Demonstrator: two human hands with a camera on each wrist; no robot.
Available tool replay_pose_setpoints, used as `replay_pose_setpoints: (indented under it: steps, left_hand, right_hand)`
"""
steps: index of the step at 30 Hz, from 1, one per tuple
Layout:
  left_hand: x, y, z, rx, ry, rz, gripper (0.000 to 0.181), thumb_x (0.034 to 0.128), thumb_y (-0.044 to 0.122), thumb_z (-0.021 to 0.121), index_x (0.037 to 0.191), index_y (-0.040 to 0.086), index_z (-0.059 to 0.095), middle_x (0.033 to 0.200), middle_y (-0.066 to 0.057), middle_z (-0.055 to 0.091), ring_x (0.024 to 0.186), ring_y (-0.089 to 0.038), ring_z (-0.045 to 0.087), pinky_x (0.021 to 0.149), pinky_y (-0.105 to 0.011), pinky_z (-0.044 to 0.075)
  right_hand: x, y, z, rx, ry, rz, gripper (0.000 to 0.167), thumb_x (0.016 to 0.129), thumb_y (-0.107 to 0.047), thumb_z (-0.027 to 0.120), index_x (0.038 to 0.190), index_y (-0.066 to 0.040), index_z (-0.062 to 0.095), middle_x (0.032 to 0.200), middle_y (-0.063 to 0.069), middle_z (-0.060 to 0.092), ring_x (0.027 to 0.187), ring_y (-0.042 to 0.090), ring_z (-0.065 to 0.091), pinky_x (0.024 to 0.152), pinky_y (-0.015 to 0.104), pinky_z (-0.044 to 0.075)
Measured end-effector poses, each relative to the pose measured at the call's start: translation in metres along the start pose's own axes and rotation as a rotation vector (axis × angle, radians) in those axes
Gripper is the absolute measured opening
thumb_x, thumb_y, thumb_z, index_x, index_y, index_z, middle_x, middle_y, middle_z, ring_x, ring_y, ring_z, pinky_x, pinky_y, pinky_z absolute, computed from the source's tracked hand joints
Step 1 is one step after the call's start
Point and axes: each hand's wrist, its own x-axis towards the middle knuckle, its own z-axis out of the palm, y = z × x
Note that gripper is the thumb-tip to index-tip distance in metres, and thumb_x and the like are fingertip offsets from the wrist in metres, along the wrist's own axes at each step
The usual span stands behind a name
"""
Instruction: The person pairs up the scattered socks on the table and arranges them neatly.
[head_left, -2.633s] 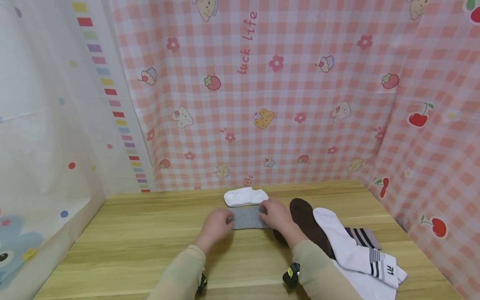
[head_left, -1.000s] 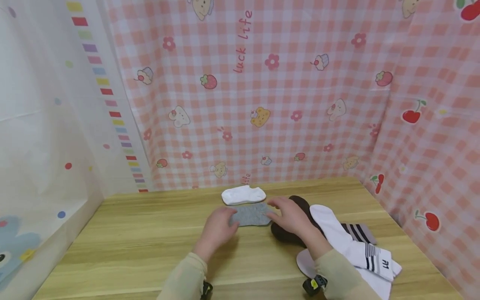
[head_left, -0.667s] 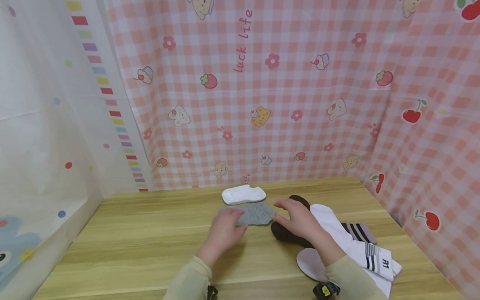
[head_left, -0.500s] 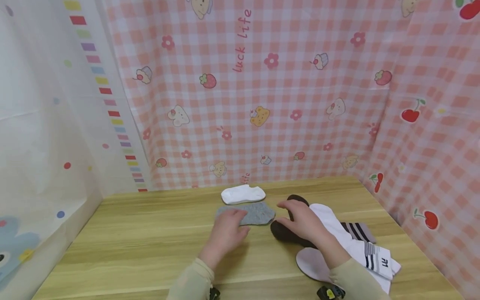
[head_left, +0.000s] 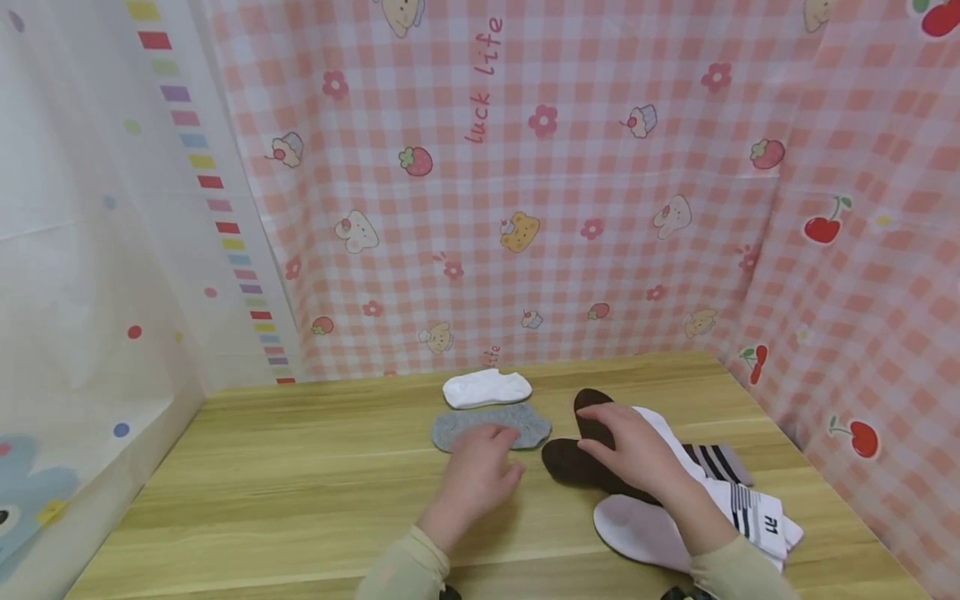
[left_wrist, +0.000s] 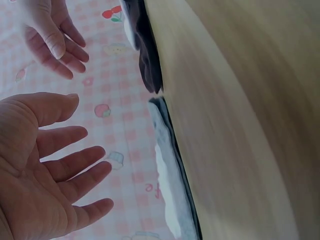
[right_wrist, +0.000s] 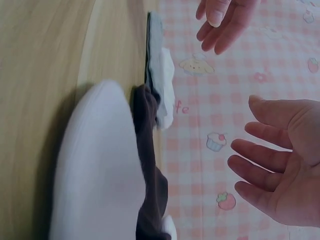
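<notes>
A grey sock (head_left: 491, 425) lies flat on the table, just in front of a short white sock (head_left: 486, 389). My left hand (head_left: 477, 477) hovers over the grey sock's near edge, fingers spread and holding nothing, as the left wrist view shows. Over the dark brown socks (head_left: 573, 464) my right hand (head_left: 637, 450) hangs with thumb and fingers apart; the right wrist view shows air between it (right_wrist: 285, 160) and the socks. Both brown socks point toward the grey one, partly covered from view by my right hand.
Right of the brown socks lie a white sock with black stripes (head_left: 757, 512), a grey striped cuff (head_left: 717, 463) and a pale sock (head_left: 637, 529) nearer me. The wooden table (head_left: 262, 500) ends at a checked pink curtain (head_left: 465, 200) behind.
The grey sock was between both hands and now lies released. My right hand has moved right over the brown socks; my left hand has moved right and toward me.
</notes>
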Motion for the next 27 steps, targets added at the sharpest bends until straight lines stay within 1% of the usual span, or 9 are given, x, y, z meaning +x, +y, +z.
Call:
replay_pose_setpoints:
  steps: [6, 11, 19, 23, 27]
  left_hand:
    - [0.002, 0.008, 0.006, 0.013, 0.017, 0.028, 0.041, 0.0842, 0.023, 0.075, 0.12, 0.004, 0.067, 0.114, -0.012, 0.067, 0.107, -0.028, 0.061, 0.095, -0.046, 0.047]
    - [0.002, 0.014, 0.009, 0.012, 0.023, 0.042, 0.039, 0.084, 0.022, 0.074, 0.118, 0.005, 0.068, 0.113, -0.01, 0.068, 0.106, -0.027, 0.062, 0.094, -0.045, 0.048]
    - [0.004, 0.025, 0.013, 0.006, 0.019, 0.084, 0.041, 0.084, 0.024, 0.076, 0.12, 0.006, 0.068, 0.113, -0.009, 0.069, 0.105, -0.025, 0.063, 0.093, -0.041, 0.049]
    - [0.004, 0.032, 0.011, -0.012, 0.008, 0.093, 0.04, 0.0845, 0.024, 0.077, 0.12, 0.007, 0.068, 0.111, -0.008, 0.069, 0.105, -0.025, 0.063, 0.091, -0.041, 0.049]
    - [0.005, 0.038, 0.013, -0.012, -0.015, 0.088, 0.041, 0.0856, 0.026, 0.076, 0.122, 0.008, 0.068, 0.113, -0.007, 0.069, 0.107, -0.024, 0.062, 0.093, -0.04, 0.048]
  right_hand:
    - [-0.013, 0.01, -0.008, -0.002, 0.01, 0.026, 0.038, 0.089, -0.017, 0.075, 0.122, -0.003, 0.065, 0.121, 0.014, 0.065, 0.117, 0.038, 0.056, 0.098, 0.054, 0.044]
    - [-0.021, 0.015, -0.015, -0.008, 0.03, 0.017, 0.036, 0.088, -0.016, 0.076, 0.12, -0.002, 0.066, 0.119, 0.014, 0.066, 0.113, 0.037, 0.059, 0.093, 0.054, 0.048]
    - [-0.032, 0.024, -0.026, 0.002, -0.001, 0.077, 0.039, 0.089, -0.019, 0.075, 0.122, -0.002, 0.065, 0.123, 0.016, 0.064, 0.115, 0.039, 0.058, 0.093, 0.057, 0.047]
    - [-0.04, 0.029, -0.032, -0.009, 0.031, 0.068, 0.039, 0.087, -0.018, 0.076, 0.12, -0.001, 0.066, 0.12, 0.017, 0.065, 0.112, 0.04, 0.059, 0.09, 0.057, 0.048]
    - [-0.049, 0.036, -0.038, -0.01, 0.065, 0.052, 0.038, 0.086, -0.016, 0.077, 0.119, 0.0, 0.066, 0.117, 0.017, 0.066, 0.111, 0.04, 0.06, 0.09, 0.057, 0.048]
